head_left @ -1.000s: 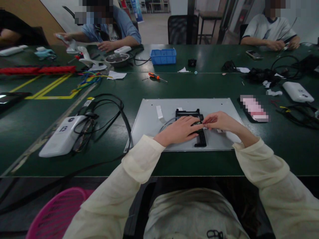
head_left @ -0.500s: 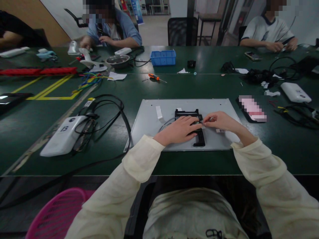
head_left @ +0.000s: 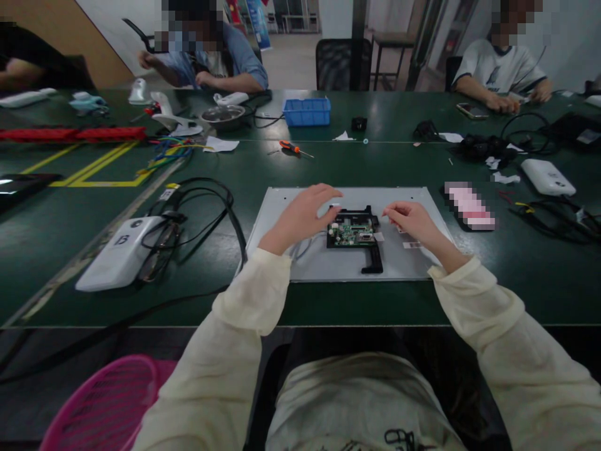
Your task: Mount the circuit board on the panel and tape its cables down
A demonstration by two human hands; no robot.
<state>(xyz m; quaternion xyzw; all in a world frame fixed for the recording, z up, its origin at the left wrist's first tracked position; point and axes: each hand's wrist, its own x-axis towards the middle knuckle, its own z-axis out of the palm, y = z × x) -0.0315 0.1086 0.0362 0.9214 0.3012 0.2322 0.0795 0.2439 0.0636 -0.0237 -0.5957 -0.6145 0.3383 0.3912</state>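
A grey-white panel (head_left: 347,270) lies on the green table in front of me. On it rests a black bracket (head_left: 374,258) around a green circuit board (head_left: 350,233), with a small white tag at its right edge. My left hand (head_left: 300,216) hovers at the bracket's upper left, thumb and fingers apart, holding nothing. To the right of the bracket, my right hand (head_left: 413,223) is in a pinch; whatever is between its fingertips is too small to make out. A grey cable (head_left: 307,246) runs from the board's left side.
A white power bank (head_left: 119,254) with black cables lies left of the panel, a pink phone (head_left: 469,205) right. Beyond are an orange screwdriver (head_left: 291,148), a blue basket (head_left: 307,112) and a metal bowl (head_left: 223,116). People sit across the table.
My left hand has lifted off the board and moved left and away from me, uncovering the board. My right hand has shifted slightly away from the bracket, still pinched.
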